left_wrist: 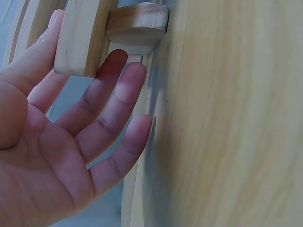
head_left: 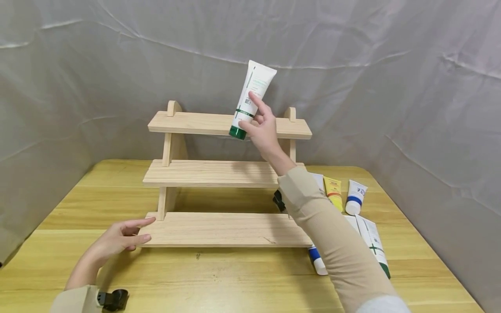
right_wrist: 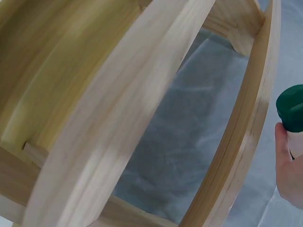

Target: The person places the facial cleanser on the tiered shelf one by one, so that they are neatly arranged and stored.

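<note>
Above the top tier of a wooden three-tier display stand (head_left: 219,230), my right hand (head_left: 263,130) holds a white squeeze tube (head_left: 261,76). The tube leans to the right with its green cap down, thumb near the cap and forefinger across the printed front. In the right wrist view the green cap (right_wrist: 289,108) shows at the right edge, with only part of the hand in frame. My left hand (head_left: 117,238) is at the left end of the bottom tier. Its fingers are loosely extended beside the board end (left_wrist: 78,40) in the left wrist view.
Right of the stand, several tubes lie on the wooden table (head_left: 219,282): a yellow tube (head_left: 333,191), a white tube with a blue band (head_left: 355,195) and a white-and-green tube (head_left: 372,243). My right sleeve covers part of the group. Grey cloth (head_left: 117,65) hangs behind.
</note>
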Demonstrator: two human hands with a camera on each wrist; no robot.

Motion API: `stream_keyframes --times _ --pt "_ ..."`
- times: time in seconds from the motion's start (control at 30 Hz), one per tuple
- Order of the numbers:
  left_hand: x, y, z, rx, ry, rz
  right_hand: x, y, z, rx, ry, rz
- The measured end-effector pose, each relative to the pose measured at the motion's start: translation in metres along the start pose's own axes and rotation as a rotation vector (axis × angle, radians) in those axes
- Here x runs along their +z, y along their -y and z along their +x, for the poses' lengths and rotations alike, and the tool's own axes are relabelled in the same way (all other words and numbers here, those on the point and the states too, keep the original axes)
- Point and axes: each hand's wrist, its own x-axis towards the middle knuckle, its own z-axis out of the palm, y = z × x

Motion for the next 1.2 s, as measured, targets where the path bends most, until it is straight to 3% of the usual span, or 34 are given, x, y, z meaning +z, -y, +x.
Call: stream_keyframes --times 0.13,0.33,0.47,0.93,1.2 --pt "0.0 0.001 0.0 -0.003 0.002 -0.002 0.004 0.0 0.003 -0.106 -0.01 -0.095" --pt "0.001 0.001 0.0 -0.018 0.003 -0.008 0.009 0.008 0.001 -0.188 0.011 -0.238" --pt "0.001 0.001 0.0 -0.015 0.003 -0.009 0.008 -0.006 0.011 -0.241 0.029 -0.296" --pt "0.002 -0.001 -0.001 -0.001 0.005 -0.015 0.038 -0.006 0.017 -0.29 0.046 -0.338" --pt "0.005 -0.004 0.0 0.019 -0.002 -0.003 0.047 -0.01 0.018 -0.312 0.083 -0.458"
